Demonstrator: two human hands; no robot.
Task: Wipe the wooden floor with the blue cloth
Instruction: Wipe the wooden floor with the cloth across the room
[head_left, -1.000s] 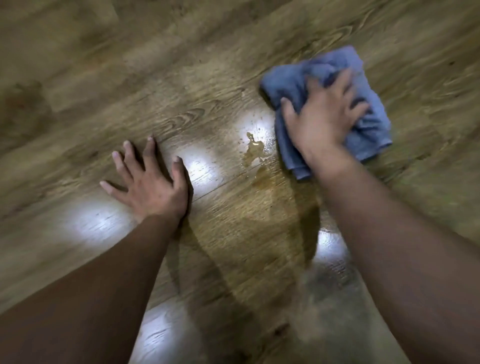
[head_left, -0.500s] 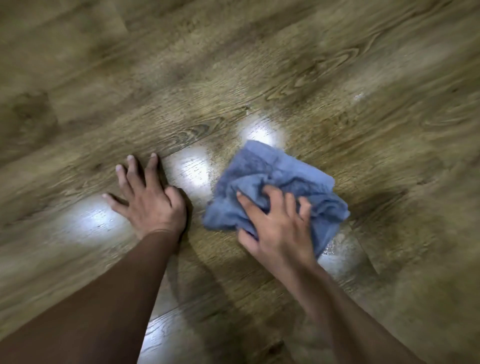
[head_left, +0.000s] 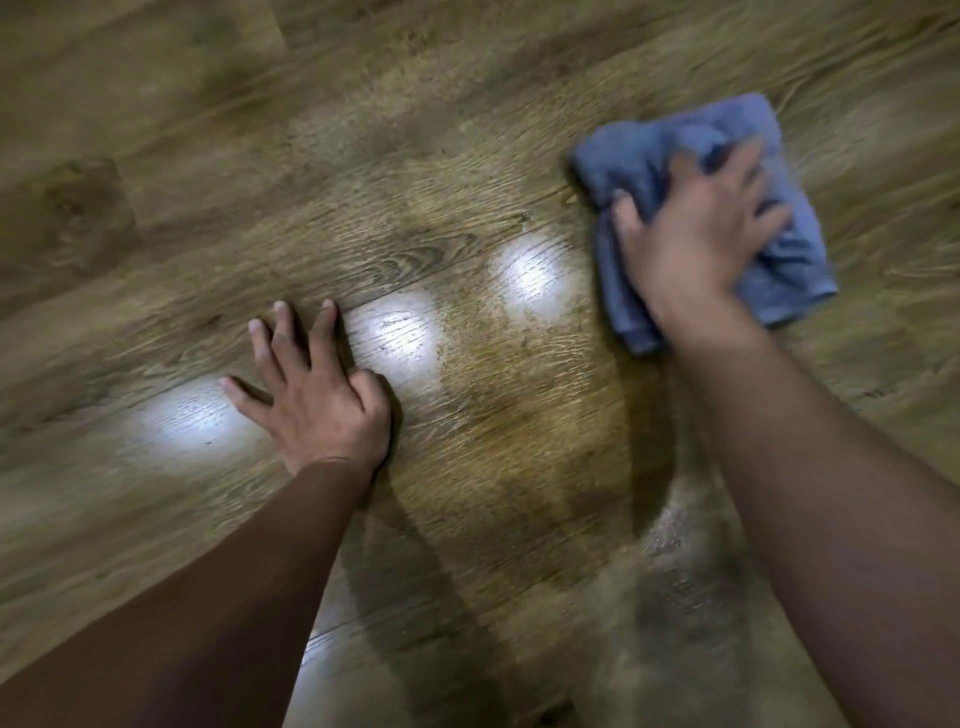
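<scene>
Brown wood-grain plank floor (head_left: 395, 171) fills the whole view, boards running on a slant from lower left to upper right, edges of the picture smeared by blur. A broad darker, damp-looking band (head_left: 524, 415) arcs across the planks between my two arms, curving down from near the cloth toward the bottom of the view. Three bright patches of reflected light (head_left: 400, 338) sit in a row along one board, the left one just beside my left fingers, the right one close to the cloth. My left forearm comes in from the lower left corner, my right from the lower right. Crumpled blue terry cloth (head_left: 649, 150) lies bunched on the floor at the upper right, folds gathered, one corner poking out below my wrist. My right hand (head_left: 691, 234) is pressed flat on top of the cloth, fingers fanned out over the fabric, thumb out to the left on its edge; the hand is blurred. My left hand (head_left: 317, 395) is planted palm down on bare floor, well apart from the cloth, fingers splayed and pointing up the view, thumb tucked to the right, holding nothing.
</scene>
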